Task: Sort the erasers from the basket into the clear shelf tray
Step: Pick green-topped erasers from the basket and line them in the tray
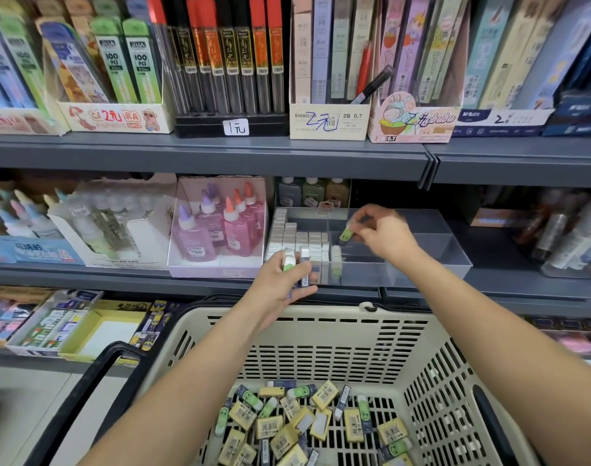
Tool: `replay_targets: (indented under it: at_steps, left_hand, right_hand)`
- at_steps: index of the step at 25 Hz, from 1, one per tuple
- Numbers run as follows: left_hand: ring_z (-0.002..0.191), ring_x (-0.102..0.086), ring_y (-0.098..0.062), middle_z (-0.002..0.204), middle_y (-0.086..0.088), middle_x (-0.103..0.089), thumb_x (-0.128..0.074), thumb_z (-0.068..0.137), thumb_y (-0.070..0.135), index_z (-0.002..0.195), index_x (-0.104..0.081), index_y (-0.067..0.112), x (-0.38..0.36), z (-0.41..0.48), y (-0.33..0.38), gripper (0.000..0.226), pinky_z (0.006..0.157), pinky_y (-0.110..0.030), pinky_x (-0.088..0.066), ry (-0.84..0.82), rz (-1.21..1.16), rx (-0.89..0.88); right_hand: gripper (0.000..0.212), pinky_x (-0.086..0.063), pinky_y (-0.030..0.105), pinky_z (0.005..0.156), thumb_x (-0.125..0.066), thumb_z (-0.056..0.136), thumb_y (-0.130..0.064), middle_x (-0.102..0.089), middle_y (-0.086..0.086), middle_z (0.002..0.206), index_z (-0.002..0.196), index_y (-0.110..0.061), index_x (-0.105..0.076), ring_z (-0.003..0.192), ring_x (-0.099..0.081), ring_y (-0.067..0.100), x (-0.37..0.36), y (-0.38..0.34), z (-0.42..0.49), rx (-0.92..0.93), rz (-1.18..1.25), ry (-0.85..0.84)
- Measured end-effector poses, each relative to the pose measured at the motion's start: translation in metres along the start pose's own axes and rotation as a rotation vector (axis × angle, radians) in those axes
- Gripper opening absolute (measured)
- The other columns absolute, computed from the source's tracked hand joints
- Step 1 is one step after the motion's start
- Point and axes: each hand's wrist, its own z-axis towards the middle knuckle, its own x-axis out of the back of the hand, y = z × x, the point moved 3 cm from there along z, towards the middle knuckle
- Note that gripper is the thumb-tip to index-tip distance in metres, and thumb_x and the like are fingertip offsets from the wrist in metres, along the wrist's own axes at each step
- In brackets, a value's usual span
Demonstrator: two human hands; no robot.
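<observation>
— Where's the right hand (385, 235)?
— Over the clear tray (405, 274) at the shelf (119, 274) front edge, fingertips pinching a green eraser (346, 234) above its middle compartment.
— And the left hand (284, 284)?
— Curled round a bunch of erasers (289, 262) (one green-and-white) by the tray's front left corner; loose erasers (304, 422) lie on the basket (321, 312) floor below.

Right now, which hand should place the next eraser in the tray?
Right hand: it pinches a green eraser over the tray; the left hand holds erasers at its front edge.
</observation>
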Motion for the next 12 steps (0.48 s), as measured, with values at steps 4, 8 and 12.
replay_targets:
  at_steps: [4,8,12]
  left_hand:
    - [0.076,-0.069,-0.011,0.087,-0.005,-0.063,-0.062,0.088,0.008,0.095,-0.054,0.014,0.008,0.003,-0.002,0.012,0.064,-0.025,-0.056,0.008,0.039,-0.016]
    - [0.077,-0.07,-0.014,0.086,-0.005,-0.065,-0.063,0.087,0.009,0.091,-0.055,0.015,0.009,0.005,-0.002,0.011,0.064,-0.025,-0.056,0.022,0.039,-0.019]
    - [0.078,-0.068,-0.018,0.088,-0.008,-0.064,-0.061,0.088,0.005,0.088,-0.054,0.014,0.0,0.004,-0.002,0.012,0.068,-0.028,-0.059,0.048,0.015,0.0]
  right_hand:
    - [0.004,-0.051,0.029,0.072,-0.059,0.09,-0.022,-0.071,0.008,0.092,0.088,-0.019,-0.059,0.086,-0.068,0.023,-0.023,0.005,0.005,-0.016,-0.118,-0.124]
    - [0.015,-0.052,0.04,0.086,-0.051,0.094,-0.02,-0.067,0.011,0.107,0.102,-0.015,-0.062,0.093,-0.065,0.025,-0.031,0.006,0.007,-0.004,-0.283,-0.245]
    - [0.028,-0.047,0.038,0.096,-0.043,0.098,-0.019,-0.061,0.01,0.124,0.121,-0.015,-0.057,0.108,-0.059,0.026,-0.029,0.004,0.003,0.061,-0.423,-0.31]
